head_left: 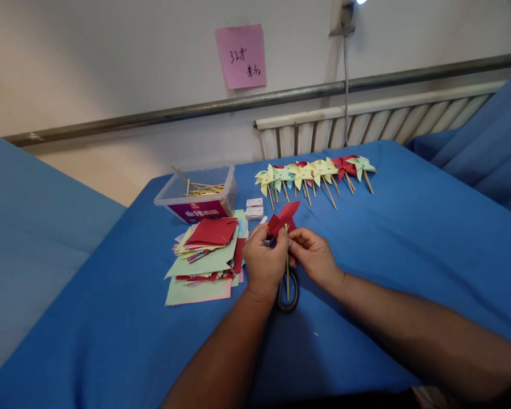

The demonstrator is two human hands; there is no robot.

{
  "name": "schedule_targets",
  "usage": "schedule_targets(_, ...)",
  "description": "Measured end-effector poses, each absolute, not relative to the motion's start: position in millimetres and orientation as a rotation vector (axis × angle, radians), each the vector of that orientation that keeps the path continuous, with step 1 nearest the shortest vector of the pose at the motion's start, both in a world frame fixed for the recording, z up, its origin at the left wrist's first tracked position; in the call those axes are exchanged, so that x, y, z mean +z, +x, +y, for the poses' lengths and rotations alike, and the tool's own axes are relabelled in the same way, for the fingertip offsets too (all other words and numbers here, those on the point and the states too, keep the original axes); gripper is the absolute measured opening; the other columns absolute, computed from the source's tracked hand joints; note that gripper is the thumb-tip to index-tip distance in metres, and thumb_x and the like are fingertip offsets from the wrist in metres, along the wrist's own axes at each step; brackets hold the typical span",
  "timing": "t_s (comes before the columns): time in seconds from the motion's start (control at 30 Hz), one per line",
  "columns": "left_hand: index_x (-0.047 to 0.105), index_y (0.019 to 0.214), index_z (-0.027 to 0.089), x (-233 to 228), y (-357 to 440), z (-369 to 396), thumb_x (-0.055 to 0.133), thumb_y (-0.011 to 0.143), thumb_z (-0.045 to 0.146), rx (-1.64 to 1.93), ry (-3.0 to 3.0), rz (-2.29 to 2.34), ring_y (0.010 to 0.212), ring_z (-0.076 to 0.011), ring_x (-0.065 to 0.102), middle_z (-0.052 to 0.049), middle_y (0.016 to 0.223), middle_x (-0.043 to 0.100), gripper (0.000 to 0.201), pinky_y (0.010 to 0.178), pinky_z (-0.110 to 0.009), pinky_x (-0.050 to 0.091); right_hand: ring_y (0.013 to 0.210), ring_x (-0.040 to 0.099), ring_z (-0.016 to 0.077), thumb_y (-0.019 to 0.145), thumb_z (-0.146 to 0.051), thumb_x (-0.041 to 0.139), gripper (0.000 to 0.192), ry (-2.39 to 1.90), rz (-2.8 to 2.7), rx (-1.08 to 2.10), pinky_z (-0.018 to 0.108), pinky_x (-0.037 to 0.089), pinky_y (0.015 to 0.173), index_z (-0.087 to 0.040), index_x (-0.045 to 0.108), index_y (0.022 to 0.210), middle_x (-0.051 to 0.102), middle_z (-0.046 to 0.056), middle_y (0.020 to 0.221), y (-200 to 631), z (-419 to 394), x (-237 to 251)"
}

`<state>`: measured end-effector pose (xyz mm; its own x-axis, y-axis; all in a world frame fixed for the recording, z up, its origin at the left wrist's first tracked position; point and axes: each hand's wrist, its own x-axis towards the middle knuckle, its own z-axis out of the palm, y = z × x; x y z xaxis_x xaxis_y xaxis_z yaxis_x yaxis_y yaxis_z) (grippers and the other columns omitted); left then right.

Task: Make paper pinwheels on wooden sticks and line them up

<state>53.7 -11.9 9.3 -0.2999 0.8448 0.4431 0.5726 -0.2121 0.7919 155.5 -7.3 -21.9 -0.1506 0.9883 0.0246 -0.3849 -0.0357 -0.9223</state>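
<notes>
A red paper pinwheel (290, 213) on a thin wooden stick (288, 287) is between my two hands, over the middle of the blue table. My left hand (264, 260) is closed around its left side, thumb near the top of the stick. The thumb and fingers of my right hand (317, 255) pinch at its lower right side, close to the stick; the exact contact is hidden. Below my hands lie scissors with dark loop handles (296, 301), their blades mostly covered by my left hand.
Left of my hands is a stack of coloured paper sheets (202, 262). Behind it stands a clear plastic box (232, 193) holding sticks. Two small white boxes (254, 212) sit beside it. Several finished pinwheels (321, 170) lie along the back edge, before a radiator (377, 116).
</notes>
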Motion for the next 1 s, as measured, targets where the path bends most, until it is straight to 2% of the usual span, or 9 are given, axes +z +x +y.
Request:
schedule_targets(0.23, 0.068, 0.076, 0.018, 6.1, 54.2, -12.3, 0.062, 0.077, 0.025, 1.497, 1.593, 1.691, 0.068, -0.0145, 0.058, -0.001, 0.073, 0.066, 0.01, 0.067, -0.026, 0.044, 0.04, 0.047, 0.0071, 0.073, -0.048, 0.073, 0.033, -0.849, -1.036, 1.444, 0.019, 0.037, 0.04, -0.019, 0.057, 0.071, 0.054, -0.007, 0.049, 156.4, -6.0, -23.4)
schedule_targets(0.33, 0.068, 0.078, 0.017, 4.4, 54.6, -11.9, 0.065, 0.075, 0.029, 1.454, 1.49, 1.69, 0.065, -0.0149, 0.058, -0.001, 0.069, 0.065, 0.013, 0.063, -0.026, 0.044, 0.041, 0.048, 0.0068, 0.073, -0.047, 0.072, 0.032, -0.853, -1.035, 1.426, 0.019, 0.038, 0.041, -0.019, 0.057, 0.072, 0.055, -0.006, 0.052, 156.3, -5.3, -25.7)
schedule_targets(0.5, 0.067, 0.073, 0.016, 5.2, 56.0, -10.6, 0.069, 0.071, 0.032, 1.454, 1.371, 1.675, 0.057, -0.0125, 0.052, 0.001, 0.063, 0.062, 0.016, 0.056, -0.023, 0.041, 0.043, 0.049, 0.0068, 0.075, -0.045, 0.071, 0.029, -0.88, -1.061, 1.39, 0.019, 0.038, 0.043, -0.019, 0.057, 0.074, 0.056, -0.006, 0.056, 156.1, -5.8, -29.1)
schedule_targets(0.67, 0.067, 0.073, 0.016, 3.0, 57.3, -8.6, 0.071, 0.068, 0.033, 1.485, 1.273, 1.602, 0.059, -0.0131, 0.056, 0.0, 0.065, 0.065, 0.019, 0.057, -0.024, 0.042, 0.046, 0.049, 0.0073, 0.079, -0.043, 0.067, 0.026, -0.887, -1.132, 1.335, 0.02, 0.04, 0.045, -0.02, 0.058, 0.076, 0.058, -0.005, 0.06, 156.4, -5.8, -33.1)
schedule_targets(0.83, 0.068, 0.076, 0.014, 1.7, 59.3, -8.6, 0.073, 0.066, 0.031, 1.515, 1.128, 1.46, 0.061, -0.014, 0.06, -0.002, 0.068, 0.067, 0.02, 0.058, -0.024, 0.046, 0.047, 0.05, 0.0081, 0.08, -0.042, 0.066, 0.024, -0.87, -1.154, 1.347, 0.021, 0.041, 0.046, -0.02, 0.057, 0.076, 0.057, -0.005, 0.06, 156.9, -5.9, -34.0)
schedule_targets(1.0, 0.067, 0.073, 0.014, 7.2, 62.3, -11.0, 0.073, 0.067, 0.03, 1.503, 1.032, 1.392, 0.052, -0.0108, 0.057, 0.0, 0.061, 0.065, 0.018, 0.052, -0.022, 0.045, 0.046, 0.049, 0.0081, 0.079, -0.042, 0.067, 0.025, -0.855, -1.113, 1.366, 0.021, 0.04, 0.046, -0.021, 0.056, 0.075, 0.055, -0.006, 0.056, 157.4, -7.0, -30.3)
